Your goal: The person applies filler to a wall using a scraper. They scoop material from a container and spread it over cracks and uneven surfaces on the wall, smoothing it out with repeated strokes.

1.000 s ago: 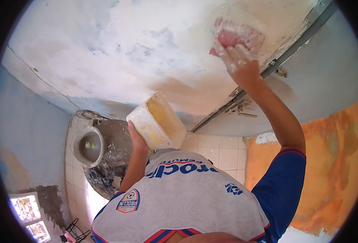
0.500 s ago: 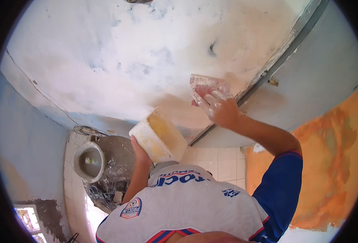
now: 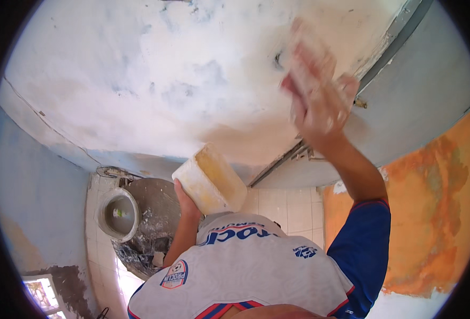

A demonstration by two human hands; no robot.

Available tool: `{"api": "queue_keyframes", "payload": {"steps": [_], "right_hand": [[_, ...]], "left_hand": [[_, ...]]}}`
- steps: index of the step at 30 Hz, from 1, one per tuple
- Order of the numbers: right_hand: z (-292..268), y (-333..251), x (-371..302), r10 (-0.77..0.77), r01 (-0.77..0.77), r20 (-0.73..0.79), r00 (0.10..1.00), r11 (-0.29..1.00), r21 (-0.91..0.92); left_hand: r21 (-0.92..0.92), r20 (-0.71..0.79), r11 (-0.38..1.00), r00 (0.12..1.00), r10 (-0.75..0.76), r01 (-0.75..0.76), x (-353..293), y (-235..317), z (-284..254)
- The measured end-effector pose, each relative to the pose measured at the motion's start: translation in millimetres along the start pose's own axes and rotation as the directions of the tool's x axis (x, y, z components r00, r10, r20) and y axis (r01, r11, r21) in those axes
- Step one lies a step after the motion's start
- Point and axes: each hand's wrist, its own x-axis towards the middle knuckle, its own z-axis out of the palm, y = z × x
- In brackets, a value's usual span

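A whitish rectangular plastic tub (image 3: 200, 194), yellowed inside, is tilted in front of my shirt. My left hand (image 3: 186, 200) grips it by its left side, with the fingers partly hidden behind the tub. Higher up, at the right part of the patchy white wall (image 3: 181, 80), my right hand (image 3: 324, 109) is closed on a red putty spreader (image 3: 305, 61) coated with white paste. Motion blurs both the hand and the spreader, and I cannot tell whether the blade touches the wall. White paste smears my right fingers.
A grey door frame strip (image 3: 389, 61) borders the white wall on the right. At lower left, a round bucket (image 3: 119, 212) stands on a dark, splattered surface (image 3: 152, 204). A thin cable (image 3: 41, 114) runs along the left wall corner. An orange patchy wall (image 3: 405, 228) is at right.
My right hand has moved up and a little right along the wall with the spreader, which has turned more upright. My left hand and the tub have hardly moved.
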Motion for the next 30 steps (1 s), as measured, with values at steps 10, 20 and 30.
{"api": "queue_keyframes", "payload": {"steps": [10,20,30], "right_hand": [[27,2,-24,-0.093,0.122,-0.088,0.992,0.889,0.442],[16,-17,-41,0.098,-0.369,0.407,0.908,0.646,0.668],[51,-21,-89,-0.022,-0.065,0.18,0.983,0.883,0.465]], "left_hand": [[-0.017,-0.007,0.999,0.999,-0.031,0.031,1,1,5],[0.011,-0.012,0.999,0.999,-0.043,0.043,5,-4,5],[0.0,0.039,0.997,0.997,-0.071,0.071,2,-5,7]]}}
